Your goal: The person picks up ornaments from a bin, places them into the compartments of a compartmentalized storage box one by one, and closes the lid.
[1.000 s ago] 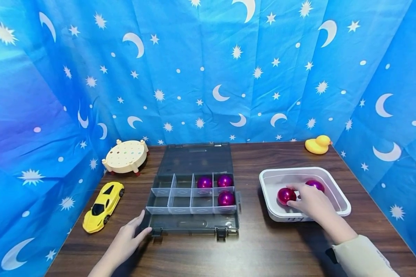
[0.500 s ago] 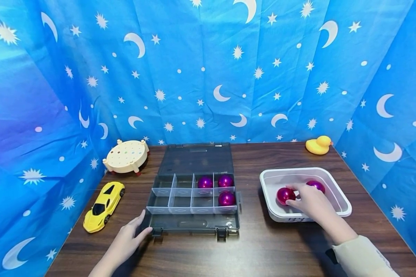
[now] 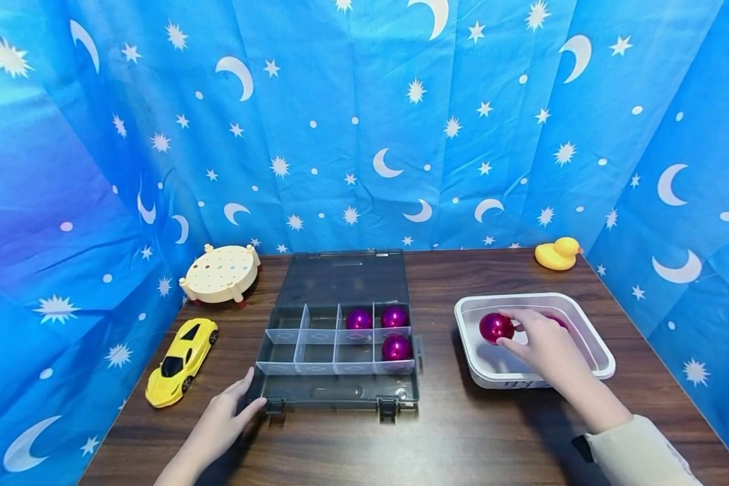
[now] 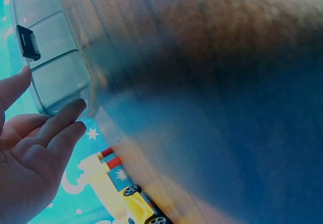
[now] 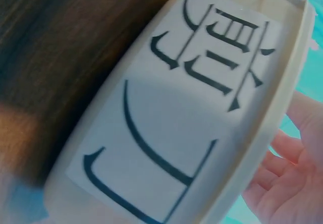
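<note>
Magenta ball in R hand, pinched btwn thumb & fingertips.

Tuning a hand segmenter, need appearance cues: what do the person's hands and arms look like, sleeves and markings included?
Left hand: bare, no glove; no sleeve in view up to the frame's edge. Right hand: also ungloved, with a pale cream long sleeve ending near the wrist. A small black piece shows beside that cuff; can't tell what it is.
</note>
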`<state>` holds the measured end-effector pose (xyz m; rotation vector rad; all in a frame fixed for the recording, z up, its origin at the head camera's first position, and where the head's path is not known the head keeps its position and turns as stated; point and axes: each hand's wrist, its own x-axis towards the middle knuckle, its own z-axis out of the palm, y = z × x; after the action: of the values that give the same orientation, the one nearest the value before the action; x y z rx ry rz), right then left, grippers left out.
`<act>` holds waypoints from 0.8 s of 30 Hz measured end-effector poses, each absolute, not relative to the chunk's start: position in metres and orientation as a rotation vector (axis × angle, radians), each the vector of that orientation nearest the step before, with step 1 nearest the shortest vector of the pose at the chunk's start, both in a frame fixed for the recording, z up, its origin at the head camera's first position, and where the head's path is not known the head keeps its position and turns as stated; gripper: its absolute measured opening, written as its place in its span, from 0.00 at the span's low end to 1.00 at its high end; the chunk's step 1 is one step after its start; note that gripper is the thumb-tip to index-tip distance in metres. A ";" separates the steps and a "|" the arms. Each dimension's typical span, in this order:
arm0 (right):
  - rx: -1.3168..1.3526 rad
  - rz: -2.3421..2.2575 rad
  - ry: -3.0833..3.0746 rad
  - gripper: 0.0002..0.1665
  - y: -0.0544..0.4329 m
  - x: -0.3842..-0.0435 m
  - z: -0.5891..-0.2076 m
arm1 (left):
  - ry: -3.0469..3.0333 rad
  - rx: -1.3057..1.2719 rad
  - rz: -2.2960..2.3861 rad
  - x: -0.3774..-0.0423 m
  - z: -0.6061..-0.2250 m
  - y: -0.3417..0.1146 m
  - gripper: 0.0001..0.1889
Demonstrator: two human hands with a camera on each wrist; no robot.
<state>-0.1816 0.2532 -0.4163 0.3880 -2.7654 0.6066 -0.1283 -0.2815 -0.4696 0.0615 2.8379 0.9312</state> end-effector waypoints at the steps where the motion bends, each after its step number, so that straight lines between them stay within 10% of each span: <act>1: 0.395 0.604 -2.746 0.31 0.253 -0.181 -0.415 | 2.838 0.062 0.931 -0.128 -0.469 -0.281 0.36; 24: 0.525 0.651 -2.637 0.34 0.203 -0.171 -0.384 | 2.842 0.065 0.922 -0.128 -0.469 -0.281 0.36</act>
<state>-0.1708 0.2030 -0.3837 0.5248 -2.6366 0.6507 -0.1281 -0.2806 -0.4690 0.0646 2.8422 0.9223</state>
